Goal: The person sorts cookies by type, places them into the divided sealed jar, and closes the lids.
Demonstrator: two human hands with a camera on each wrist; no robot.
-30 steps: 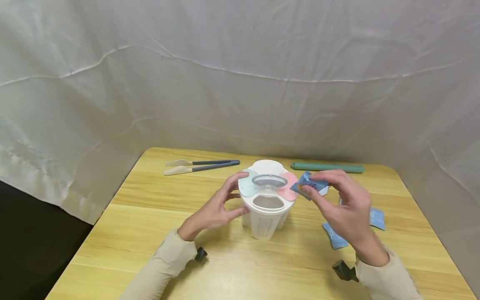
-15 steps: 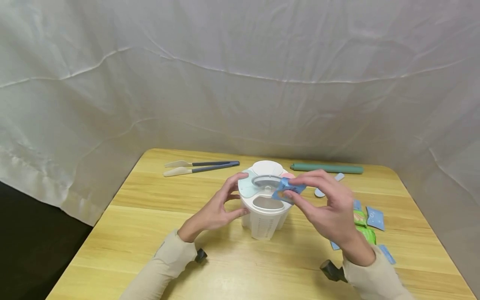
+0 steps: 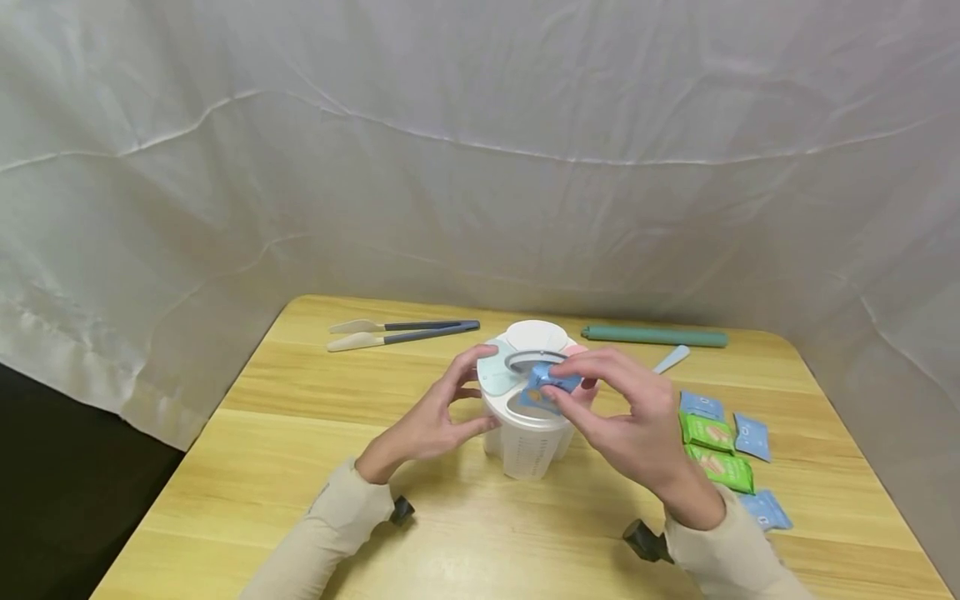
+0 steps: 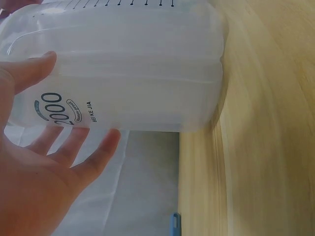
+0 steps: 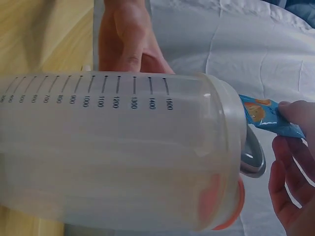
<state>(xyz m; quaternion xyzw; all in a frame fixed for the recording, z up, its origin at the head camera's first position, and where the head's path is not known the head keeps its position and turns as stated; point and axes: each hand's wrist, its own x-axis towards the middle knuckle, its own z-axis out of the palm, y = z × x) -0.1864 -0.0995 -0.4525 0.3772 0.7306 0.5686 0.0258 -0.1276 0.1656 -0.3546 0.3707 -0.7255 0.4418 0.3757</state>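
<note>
A translucent canister [image 3: 525, 450] with a measuring scale stands upright on the table. Its white lid has mint, white and pink covers; a grey oval flap [image 3: 525, 358] stands raised behind the front opening. My left hand [image 3: 438, 421] holds the canister's left side, thumb in front; in the left wrist view its fingers [image 4: 101, 155] reach around the far side. Between thumb and fingers, my right hand [image 3: 633, 417] pinches a small blue snack packet [image 3: 540, 390] over the opening. The right wrist view shows the packet [image 5: 263, 115] at the lid, with an orange-brown picture on it.
Green packets [image 3: 718, 469] and several blue packets [image 3: 752, 437] lie to the right. A pale blue spoon [image 3: 671, 358], partly hidden, and a green stick-shaped object [image 3: 654, 336] are behind the right hand. Tongs [image 3: 405, 332] lie at the back left; a grey curtain [image 3: 480, 208] hangs behind.
My right hand has moved left with the blue packet, from beside the pink cover to above the front opening. The left hand and canister have stayed in place.
</note>
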